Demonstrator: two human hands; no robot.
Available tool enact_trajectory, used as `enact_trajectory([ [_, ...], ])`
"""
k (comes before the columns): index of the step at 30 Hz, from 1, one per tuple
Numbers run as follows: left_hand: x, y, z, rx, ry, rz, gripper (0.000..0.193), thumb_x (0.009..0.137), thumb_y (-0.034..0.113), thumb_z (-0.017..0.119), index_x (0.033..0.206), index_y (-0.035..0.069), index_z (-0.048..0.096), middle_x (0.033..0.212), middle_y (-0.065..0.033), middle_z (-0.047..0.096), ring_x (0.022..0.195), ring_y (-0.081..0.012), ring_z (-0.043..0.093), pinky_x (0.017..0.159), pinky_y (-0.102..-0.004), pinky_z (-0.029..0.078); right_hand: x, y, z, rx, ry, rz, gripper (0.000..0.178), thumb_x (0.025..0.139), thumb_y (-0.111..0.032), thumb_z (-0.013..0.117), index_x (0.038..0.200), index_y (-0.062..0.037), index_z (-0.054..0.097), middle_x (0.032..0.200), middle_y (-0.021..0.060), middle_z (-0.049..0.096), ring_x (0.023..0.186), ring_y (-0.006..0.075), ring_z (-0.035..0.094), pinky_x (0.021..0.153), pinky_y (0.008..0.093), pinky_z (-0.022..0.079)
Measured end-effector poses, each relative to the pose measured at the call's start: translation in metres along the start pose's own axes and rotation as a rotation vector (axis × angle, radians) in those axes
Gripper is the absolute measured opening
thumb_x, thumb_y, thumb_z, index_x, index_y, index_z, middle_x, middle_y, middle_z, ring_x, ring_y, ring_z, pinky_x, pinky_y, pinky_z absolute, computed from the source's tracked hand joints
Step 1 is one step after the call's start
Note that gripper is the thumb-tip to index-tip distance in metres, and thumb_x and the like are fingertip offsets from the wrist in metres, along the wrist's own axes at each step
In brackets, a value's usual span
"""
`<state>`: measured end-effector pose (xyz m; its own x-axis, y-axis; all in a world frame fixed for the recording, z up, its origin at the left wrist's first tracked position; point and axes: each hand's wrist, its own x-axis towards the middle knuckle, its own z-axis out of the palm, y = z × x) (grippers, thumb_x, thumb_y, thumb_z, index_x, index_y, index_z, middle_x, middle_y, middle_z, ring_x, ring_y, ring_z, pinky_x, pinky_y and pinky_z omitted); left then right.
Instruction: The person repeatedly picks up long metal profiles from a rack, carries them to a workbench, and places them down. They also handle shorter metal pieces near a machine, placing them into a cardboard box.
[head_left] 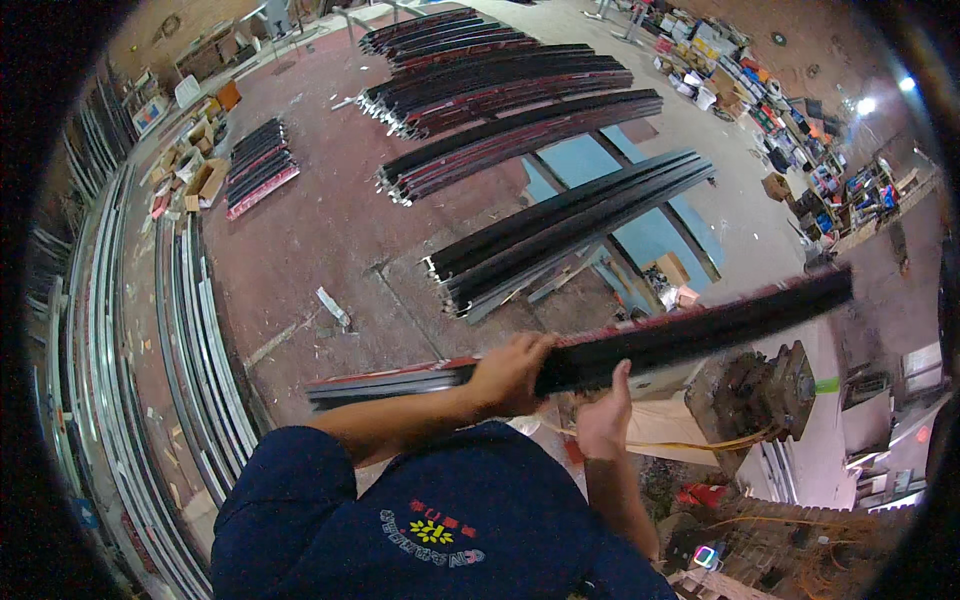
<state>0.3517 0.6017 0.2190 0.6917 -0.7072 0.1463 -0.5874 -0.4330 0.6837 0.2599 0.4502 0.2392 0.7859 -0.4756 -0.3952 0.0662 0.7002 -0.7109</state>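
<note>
A long black metal profile [700,325], with a reddish strip along its far edge and a greyish left end, lies crosswise in front of me. My left hand [512,375] is closed over it near the middle, fingers curled around its far side. Lower and to the right, my right hand [604,420] grips the near side from below, thumb raised along the black face. The fingers of that hand are mostly hidden behind the profile. Motion slightly blurs the profile's right part.
Bundles of black profiles [570,225] lie on the floor ahead, some over blue sheets [580,165]. A smaller stack [262,165] sits further left. Long silver bars [205,340] line the left side. A dark machine [755,390] stands close at right; boxes and clutter [740,85] fill the far right.
</note>
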Motion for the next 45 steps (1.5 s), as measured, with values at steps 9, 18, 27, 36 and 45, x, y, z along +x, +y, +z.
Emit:
enact_trajectory([
  [9,0.081,-0.001,-0.059,0.274,0.172,-0.130,0.081,0.056,0.023,0.082,0.129,0.008,0.050,0.121,-0.0180,0.058,0.113,-0.0373,0.055,0.096,-0.0435,0.045,0.075,-0.018,-0.144,-0.867,-0.157,-0.175,0.027,0.099,-0.027,0.055,0.107,-0.0026,0.064,0.094,0.0038,0.064,0.088,0.0157,0.059,0.084,0.0286,0.047],
  [18,0.214,-0.088,-0.056,0.382,0.210,-0.328,0.082,0.062,0.031,0.077,0.133,0.003,0.049,0.124,-0.0206,0.059,0.116,-0.0367,0.055,0.099,-0.0430,0.044,0.110,0.039,-0.340,-0.640,0.154,-0.014,0.025,0.093,-0.028,0.059,0.091,-0.0035,0.064,0.083,0.0075,0.066,0.075,0.0154,0.063,0.068,0.0302,0.050],
  [27,0.411,-0.171,-0.037,0.362,0.081,-0.469,0.085,0.065,0.033,0.074,0.139,0.004,0.043,0.132,-0.0174,0.055,0.119,-0.0358,0.054,0.098,-0.0431,0.045,0.147,-0.037,-0.336,-1.415,0.420,-0.168,0.028,0.089,-0.024,0.062,0.106,-0.0022,0.064,0.098,0.0134,0.067,0.091,0.0298,0.064,0.075,0.0383,0.053],
  [36,0.561,-0.245,0.010,0.363,-0.076,-0.570,0.100,0.066,0.047,0.080,0.144,0.004,0.035,0.128,-0.0179,0.056,0.115,-0.0342,0.056,0.094,-0.0469,0.048,0.109,0.013,-0.458,-1.560,0.368,-0.206,0.012,0.086,-0.022,0.060,0.088,-0.0097,0.062,0.076,0.0037,0.061,0.080,0.0203,0.061,0.065,0.0349,0.050],
  [45,0.620,-0.273,0.045,0.362,-0.005,-0.533,0.109,0.069,0.044,0.078,0.154,0.020,0.013,0.146,-0.0165,0.041,0.135,-0.0357,0.038,0.110,-0.0462,0.033,0.097,-0.017,-0.429,-1.606,0.510,0.216,0.019,0.091,-0.022,0.057,0.095,-0.0038,0.059,0.089,0.0109,0.064,0.083,0.0270,0.062,0.073,0.0395,0.051],
])
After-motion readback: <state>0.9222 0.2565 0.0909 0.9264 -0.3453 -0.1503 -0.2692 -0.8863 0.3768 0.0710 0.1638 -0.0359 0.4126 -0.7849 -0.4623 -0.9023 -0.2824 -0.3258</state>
